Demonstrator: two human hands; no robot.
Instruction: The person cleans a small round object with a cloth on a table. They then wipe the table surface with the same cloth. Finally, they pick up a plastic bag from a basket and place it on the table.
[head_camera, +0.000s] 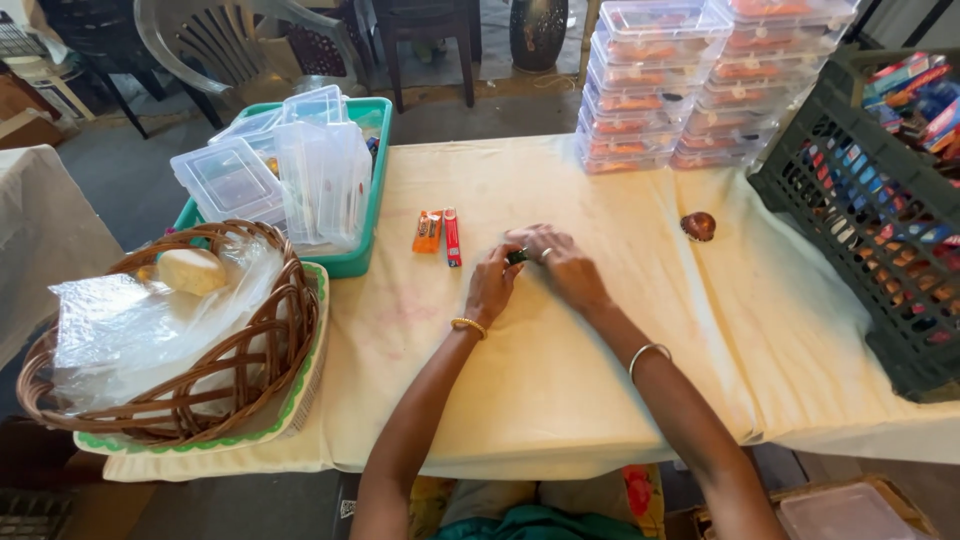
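Together, both hands (530, 265) pinch a small dark object (516, 257) between their fingertips.

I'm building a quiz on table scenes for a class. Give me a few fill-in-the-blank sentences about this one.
1. Both hands, the left hand and the right hand, meet over a small dark object on the ____ tablecloth.
2. The wicker basket holds crumpled clear ____.
3. Empty clear plastic boxes sit in a ____ tray.
4. The two small orange and red packets lie to the ____ of the hands.

Missing words: cream; plastic; green; left
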